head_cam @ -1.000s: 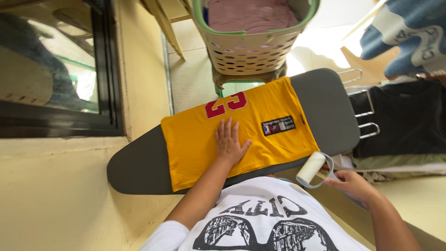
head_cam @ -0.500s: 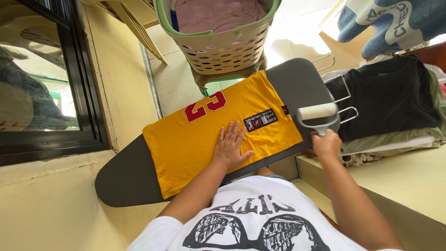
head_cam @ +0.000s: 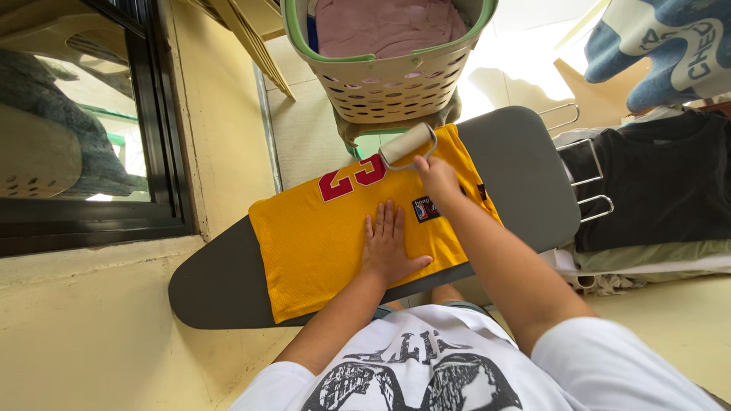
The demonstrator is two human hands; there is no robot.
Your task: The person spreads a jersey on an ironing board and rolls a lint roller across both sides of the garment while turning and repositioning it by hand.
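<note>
A yellow sports jersey (head_cam: 320,243) with red numerals lies spread over a grey ironing board (head_cam: 525,175). My left hand (head_cam: 388,245) presses flat on the middle of the jersey, fingers spread. My right hand (head_cam: 438,176) grips the handle of a lint roller (head_cam: 406,144), whose beige roll rests on the jersey's far edge near the numerals.
A cream laundry basket (head_cam: 388,84) with a green rim and pink cloth stands beyond the board. Dark folded clothes (head_cam: 655,190) lie stacked to the right, a blue garment (head_cam: 662,46) hangs above them. A dark-framed window (head_cam: 84,129) fills the left wall.
My right hand lifted the lint roller from the board's near right side and carried it across to the jersey's far edge. The left hand stayed flat on the jersey.
</note>
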